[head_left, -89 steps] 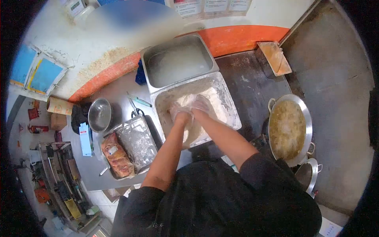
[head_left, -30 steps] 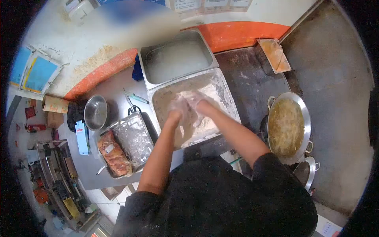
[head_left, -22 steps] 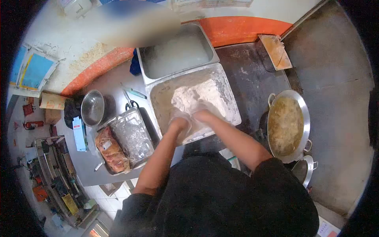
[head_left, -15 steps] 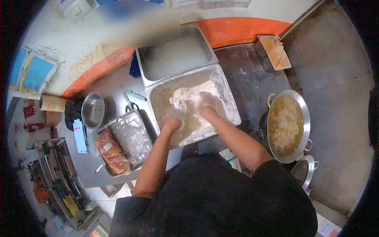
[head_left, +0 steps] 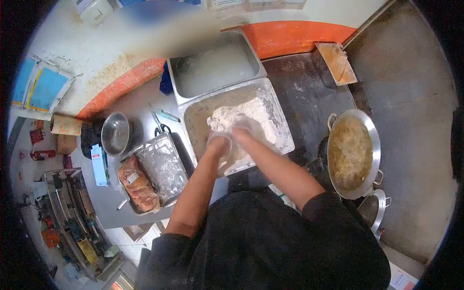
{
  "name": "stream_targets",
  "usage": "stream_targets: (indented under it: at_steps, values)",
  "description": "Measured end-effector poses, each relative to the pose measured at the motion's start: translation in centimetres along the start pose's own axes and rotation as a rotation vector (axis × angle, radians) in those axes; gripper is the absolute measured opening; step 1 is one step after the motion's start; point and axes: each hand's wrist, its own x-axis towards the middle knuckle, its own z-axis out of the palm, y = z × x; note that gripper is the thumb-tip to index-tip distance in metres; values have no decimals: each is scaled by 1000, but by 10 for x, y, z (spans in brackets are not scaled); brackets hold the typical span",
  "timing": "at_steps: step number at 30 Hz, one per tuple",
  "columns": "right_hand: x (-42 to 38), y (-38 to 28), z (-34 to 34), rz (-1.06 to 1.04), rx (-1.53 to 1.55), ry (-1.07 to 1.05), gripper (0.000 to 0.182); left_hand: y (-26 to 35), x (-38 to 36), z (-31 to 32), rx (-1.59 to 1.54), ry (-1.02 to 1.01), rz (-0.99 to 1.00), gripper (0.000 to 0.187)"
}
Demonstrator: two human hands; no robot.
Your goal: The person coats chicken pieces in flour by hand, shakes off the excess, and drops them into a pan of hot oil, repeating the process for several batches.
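**Hands deep in the flour**

Left hand [head_left: 218, 143] and right hand [head_left: 240, 131] sitting close together in the flour tray [head_left: 282, 126], side by side and nearly touching. Both wearing thin clear gloves, dusted white. Pressing into a lumpy white heap of floured pieces [head_left: 231, 117], fingers curled down around it. Hard to tell how tight the grip is, with flour hiding the fingertips.

Flour tray resting on the counter [head_left: 145, 104], right in front of the body. Sitting just behind it, touching edge to edge, a second metal tray [head_left: 216, 65] with pale stuff inside. Lying to the left, a foil-lined tray [head_left: 162, 166] with a bag of reddish meat [head_left: 137, 185] beside it. Standing farther left, a small steel bowl [head_left: 115, 133] and a blue and white carton [head_left: 99, 163]. Resting near the flour tray, scissors [head_left: 158, 125]. Bubbling off to the right, well apart, a big wok of yellow oil [head_left: 352, 152].
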Motion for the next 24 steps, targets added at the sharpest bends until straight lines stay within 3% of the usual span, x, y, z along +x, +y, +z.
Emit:
stream_targets:
  at_steps: [1,2,4,5,8,11,14,16,17,18,20,23,24]
  values:
    - [6,1,15,-132,-239,33,34,3,-5,-8,-165,-60,-43,31]
    - [-19,-40,-27,-83,549,213,33,7,-9,-14,-330,-119,-85,32]
    - [-71,-85,-85,56,566,336,41,22,-28,-18,-478,0,54,37]
    - [-85,-93,-105,85,499,300,42,27,-37,-19,-552,59,119,39]
    - [-99,-102,-148,62,178,85,42,30,-42,-34,-731,-5,-73,48]
    - [-76,-70,-129,-53,-102,88,39,32,-35,-13,-839,267,-49,44]
    - [-33,-44,-42,-90,-242,391,37,43,-14,-4,-800,221,-176,53]
    - [-30,-69,-51,126,3,336,35,-19,49,-7,217,119,-164,51]
    - [-31,-79,-61,231,128,312,34,-38,66,-3,413,159,-105,48]
    - [-35,-82,-69,149,88,305,34,-55,83,0,612,212,-57,46]
    - [-42,-77,-83,-16,8,291,34,11,16,-15,437,254,61,39]
    - [-39,-50,-84,-129,261,446,28,109,-95,-47,49,164,196,30]
    - [-45,-38,-91,-130,376,343,28,62,-73,-39,-133,102,290,22]
